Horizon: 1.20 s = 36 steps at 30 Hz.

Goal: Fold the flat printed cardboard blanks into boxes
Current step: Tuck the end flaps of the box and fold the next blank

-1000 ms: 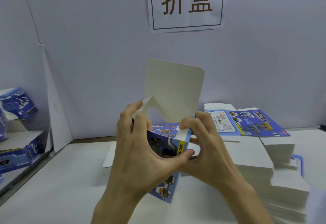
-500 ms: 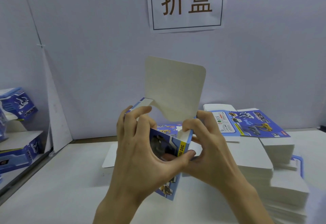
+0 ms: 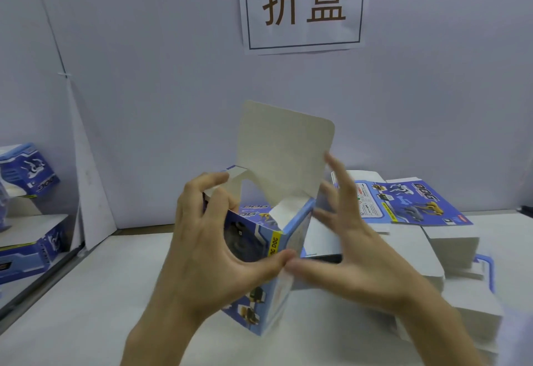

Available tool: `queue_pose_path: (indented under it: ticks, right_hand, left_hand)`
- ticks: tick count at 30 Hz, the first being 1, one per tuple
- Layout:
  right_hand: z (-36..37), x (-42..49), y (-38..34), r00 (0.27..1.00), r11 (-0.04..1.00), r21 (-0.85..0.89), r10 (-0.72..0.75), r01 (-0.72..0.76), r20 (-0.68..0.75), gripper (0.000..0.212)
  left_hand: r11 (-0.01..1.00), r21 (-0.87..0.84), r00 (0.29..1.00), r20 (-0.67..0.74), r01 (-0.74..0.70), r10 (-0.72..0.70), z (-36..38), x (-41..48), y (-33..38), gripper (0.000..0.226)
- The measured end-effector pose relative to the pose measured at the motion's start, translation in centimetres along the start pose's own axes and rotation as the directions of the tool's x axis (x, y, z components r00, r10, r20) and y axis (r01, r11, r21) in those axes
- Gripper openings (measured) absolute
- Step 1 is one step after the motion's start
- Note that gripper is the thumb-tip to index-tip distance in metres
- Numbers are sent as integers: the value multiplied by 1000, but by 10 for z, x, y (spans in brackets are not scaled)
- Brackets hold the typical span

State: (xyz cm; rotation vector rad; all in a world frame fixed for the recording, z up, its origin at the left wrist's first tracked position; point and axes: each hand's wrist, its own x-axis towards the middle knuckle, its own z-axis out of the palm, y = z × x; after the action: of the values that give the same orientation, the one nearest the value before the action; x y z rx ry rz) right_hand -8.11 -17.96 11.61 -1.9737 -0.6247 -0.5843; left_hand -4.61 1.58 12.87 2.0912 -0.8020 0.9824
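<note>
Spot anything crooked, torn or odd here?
Nothing damaged. The box in the left hand is half-folded, its top flap upright. The stack of blanks on the right is loosely fanned, not squared.

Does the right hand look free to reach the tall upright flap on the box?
Probably yes. The right hand is open with fingers spread beside the tall flap, nothing between them. The left hand grips the box.

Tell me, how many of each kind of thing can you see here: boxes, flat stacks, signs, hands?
Box being folded: 1
Finished boxes at the far left: at least 2
Stacks of flat blanks: 2, as far as I can tell
Wall sign: 1
Hands, left and right: 2
Total: 8
</note>
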Motion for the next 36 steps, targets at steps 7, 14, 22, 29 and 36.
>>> queue_pose_path:
  ticks: [7, 14, 22, 29, 36]
  right_hand:
    - [-16, 5, -4, 837, 996, -94, -55, 4, -544, 48]
    - [-13, 9, 7, 757, 840, -530, -274, -111, -593, 32]
    - [-8, 8, 6, 735, 839, -540, -325, -66, -595, 12]
    - [-10, 8, 6, 726, 803, -596, -410, 0, -552, 22]
    - [-11, 7, -11, 869, 979, 188, 20, 85, -495, 12]
  left_hand:
    - [937, 201, 957, 118, -286, 267, -10, -3, 4, 57]
    - [930, 181, 944, 153, -319, 293, -6, -4, 10, 57]
    - [931, 170, 939, 185, -322, 291, -5, -5, 12, 57]
    - [942, 113, 938, 183, -317, 294, -5, -6, 12, 59]
    - [945, 112, 944, 163, -307, 287, 0, -5, 9, 56]
